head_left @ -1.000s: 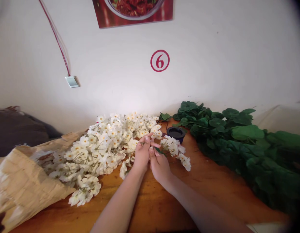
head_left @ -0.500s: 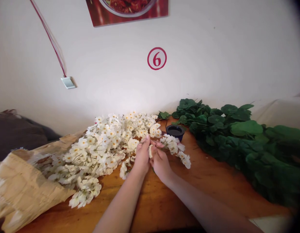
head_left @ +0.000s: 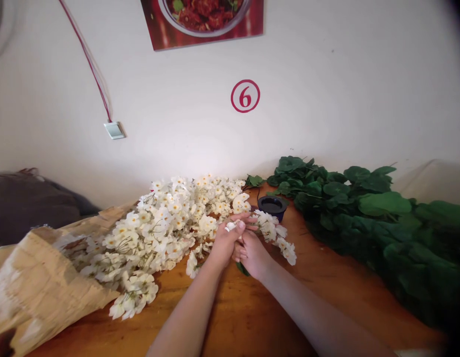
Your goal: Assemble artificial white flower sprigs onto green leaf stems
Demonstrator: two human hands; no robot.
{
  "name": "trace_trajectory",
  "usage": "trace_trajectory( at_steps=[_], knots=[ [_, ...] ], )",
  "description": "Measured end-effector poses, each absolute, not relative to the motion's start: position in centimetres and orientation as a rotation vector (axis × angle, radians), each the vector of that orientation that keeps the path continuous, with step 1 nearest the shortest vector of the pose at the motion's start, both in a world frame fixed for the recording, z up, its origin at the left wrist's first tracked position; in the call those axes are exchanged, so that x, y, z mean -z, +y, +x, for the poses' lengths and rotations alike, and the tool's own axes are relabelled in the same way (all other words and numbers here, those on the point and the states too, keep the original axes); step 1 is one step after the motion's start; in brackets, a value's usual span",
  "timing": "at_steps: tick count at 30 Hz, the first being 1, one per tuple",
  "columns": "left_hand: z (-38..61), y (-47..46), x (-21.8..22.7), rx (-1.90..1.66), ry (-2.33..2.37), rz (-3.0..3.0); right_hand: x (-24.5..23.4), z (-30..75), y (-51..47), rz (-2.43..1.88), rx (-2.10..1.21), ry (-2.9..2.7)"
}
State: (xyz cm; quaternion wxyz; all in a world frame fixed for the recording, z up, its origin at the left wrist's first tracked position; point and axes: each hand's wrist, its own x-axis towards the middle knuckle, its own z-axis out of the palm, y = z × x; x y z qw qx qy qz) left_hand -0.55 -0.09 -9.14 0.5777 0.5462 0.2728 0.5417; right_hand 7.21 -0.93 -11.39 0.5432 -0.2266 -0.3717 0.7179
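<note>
My left hand [head_left: 223, 244] and my right hand [head_left: 255, 254] meet above the middle of the wooden table. A small white piece [head_left: 232, 226] shows by my left thumb; its kind is too small to tell. The left fingers are closed round it. My right hand presses against the left, its fingers curled in and partly hidden. White artificial flowers [head_left: 166, 218] with yellow centres lie heaped to the left of my hands. A white flower spray [head_left: 269, 229] lies just beyond my right hand, and a green leaf [head_left: 242, 268] pokes out beneath it.
A black pot [head_left: 272, 204] stands behind the spray. Green leaf bunches [head_left: 364, 218] cover the right side of the wooden table [head_left: 237, 317]. Brown wrapping paper [head_left: 55, 292] lies at the left, near a dark cushion-like thing [head_left: 36, 208]. The wall [head_left: 308, 99] closes off the back.
My hands have turned against each other, and the left thumb has come down over the small white piece. The view has shifted slightly, so everything sits a little lower and further right.
</note>
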Motion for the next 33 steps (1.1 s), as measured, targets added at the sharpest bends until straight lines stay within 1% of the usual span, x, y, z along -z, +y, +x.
trace_trajectory(
  at_steps=[3,7,10,15,19,24,30,33],
  knots=[
    [-0.6,0.0,9.3,-1.274,0.726,1.317,11.3,7.0,-1.0,-0.594,-1.649,-0.894],
    [-0.3,0.1,9.6,-1.256,0.872,1.37,11.7,6.6,-1.0,-0.789,-1.49,-0.837],
    [0.1,0.0,10.2,-1.335,0.899,1.457,12.3,6.5,-1.0,-0.881,-1.362,-0.823],
    [0.5,-0.4,10.7,-1.443,1.024,1.543,12.7,6.5,-1.3,-0.814,-1.32,-0.701],
    [0.9,-1.0,10.1,-1.512,1.1,1.483,12.3,6.7,-1.7,-0.819,-1.214,-0.889],
    [2.1,-1.4,9.1,-1.426,0.989,1.27,12.2,7.2,-1.2,-1.064,-1.148,-0.961],
    [2.2,-1.6,9.3,-1.36,0.98,1.236,12.3,7.3,-1.1,-1.042,-1.109,-0.976],
    [2.1,-2.1,9.0,-1.313,1.002,1.254,11.9,7.5,-1.7,-1.012,-1.039,-0.992]
  ],
)
